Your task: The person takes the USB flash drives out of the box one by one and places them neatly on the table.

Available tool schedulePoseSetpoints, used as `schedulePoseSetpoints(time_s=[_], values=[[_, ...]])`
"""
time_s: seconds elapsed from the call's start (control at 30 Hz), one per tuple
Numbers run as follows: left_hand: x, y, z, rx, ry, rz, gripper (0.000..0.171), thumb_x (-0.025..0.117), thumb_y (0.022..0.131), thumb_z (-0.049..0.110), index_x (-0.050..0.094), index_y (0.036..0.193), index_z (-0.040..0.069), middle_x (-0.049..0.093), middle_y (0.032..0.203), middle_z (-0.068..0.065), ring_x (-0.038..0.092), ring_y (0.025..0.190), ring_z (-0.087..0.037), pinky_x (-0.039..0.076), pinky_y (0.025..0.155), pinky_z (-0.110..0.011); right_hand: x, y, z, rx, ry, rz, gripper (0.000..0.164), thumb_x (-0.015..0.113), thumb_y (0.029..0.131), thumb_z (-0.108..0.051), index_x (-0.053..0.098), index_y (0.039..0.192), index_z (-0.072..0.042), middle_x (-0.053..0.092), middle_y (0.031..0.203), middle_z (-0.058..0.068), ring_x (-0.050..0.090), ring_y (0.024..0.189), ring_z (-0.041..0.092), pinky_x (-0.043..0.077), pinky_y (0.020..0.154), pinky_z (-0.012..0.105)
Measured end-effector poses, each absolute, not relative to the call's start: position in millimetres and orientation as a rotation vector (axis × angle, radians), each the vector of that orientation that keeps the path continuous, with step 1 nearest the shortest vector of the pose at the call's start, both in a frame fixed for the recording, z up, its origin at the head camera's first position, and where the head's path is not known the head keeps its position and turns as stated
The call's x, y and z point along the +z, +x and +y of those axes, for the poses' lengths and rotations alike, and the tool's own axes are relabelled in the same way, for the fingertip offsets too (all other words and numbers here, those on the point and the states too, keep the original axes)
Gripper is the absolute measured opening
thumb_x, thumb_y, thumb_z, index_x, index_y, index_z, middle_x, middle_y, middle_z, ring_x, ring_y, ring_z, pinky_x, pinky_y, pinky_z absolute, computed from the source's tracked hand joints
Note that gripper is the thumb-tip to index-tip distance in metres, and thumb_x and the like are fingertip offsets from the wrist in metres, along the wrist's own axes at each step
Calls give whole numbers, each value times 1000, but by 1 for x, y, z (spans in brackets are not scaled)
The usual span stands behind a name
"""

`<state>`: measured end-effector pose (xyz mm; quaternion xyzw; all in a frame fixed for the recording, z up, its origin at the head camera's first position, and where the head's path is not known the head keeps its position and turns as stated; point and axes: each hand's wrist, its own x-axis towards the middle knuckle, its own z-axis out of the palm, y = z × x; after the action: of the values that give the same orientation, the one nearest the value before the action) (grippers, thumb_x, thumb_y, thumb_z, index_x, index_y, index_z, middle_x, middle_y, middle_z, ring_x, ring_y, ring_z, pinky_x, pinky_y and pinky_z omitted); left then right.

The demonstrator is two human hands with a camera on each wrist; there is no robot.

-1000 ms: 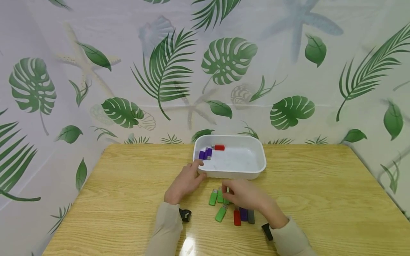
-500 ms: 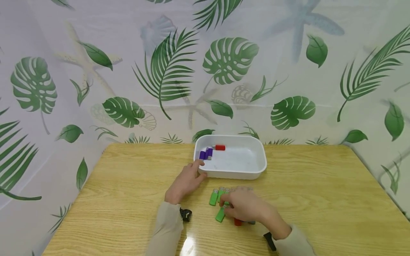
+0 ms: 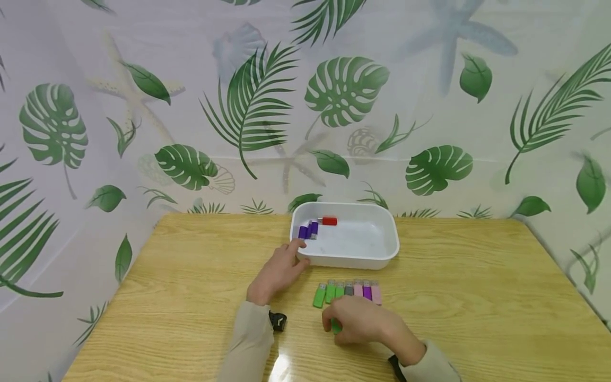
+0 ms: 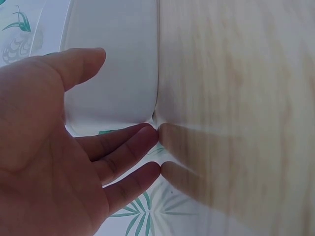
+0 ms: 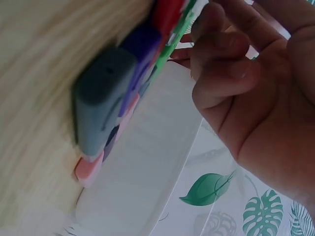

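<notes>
My left hand (image 3: 279, 270) rests at the near left corner of a white plastic tray (image 3: 343, 261), forefinger at its rim and thumb by its front wall. The left wrist view has the other fingers loosely straight, tips down by the table. In front of the tray, my right hand (image 3: 360, 318) pinches a green USB stick (image 3: 336, 325) between thumb and fingers, mostly covered by the hand. Just beyond it runs a row of USB sticks, including a green one (image 3: 320, 295) and a pink one (image 3: 376, 293). In the right wrist view are a grey stick (image 5: 103, 98), a purple one (image 5: 142, 44) and a red one (image 5: 167, 17).
Inside the tray, several purple USB sticks (image 3: 303, 232) and a red one (image 3: 329, 221) lie toward the left end. The wooden table (image 3: 477, 286) reaches back to a leaf-patterned cloth (image 3: 363, 175).
My right hand has come back from over the row toward the near sticks and taken hold of the loose green USB stick, uncovering the row. The left hand has stayed at the tray corner.
</notes>
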<state>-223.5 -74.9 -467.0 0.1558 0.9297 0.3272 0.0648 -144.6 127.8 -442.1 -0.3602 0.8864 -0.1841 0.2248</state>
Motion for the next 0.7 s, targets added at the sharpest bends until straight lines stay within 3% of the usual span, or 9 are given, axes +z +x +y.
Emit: schedulePoseSetpoints(time_s=[0.4,0.7], values=[[-470,-225,-74,972,476,2832,38,50,97,33,43,130,16,57,104,-8,49,90,-20,45,78,-36,-445,-146,130,-474,-1032,2496,19,73,72,-3,65,79,-18,53,72,-11,44,62,4,41,56,20],[-469,-225,-74,968,469,2832,38,51,97,33,43,131,16,57,102,-6,49,90,-19,45,78,-35,-445,-148,129,-510,-991,2469,10,71,79,-13,64,82,-20,49,67,-12,42,58,3,38,52,20]])
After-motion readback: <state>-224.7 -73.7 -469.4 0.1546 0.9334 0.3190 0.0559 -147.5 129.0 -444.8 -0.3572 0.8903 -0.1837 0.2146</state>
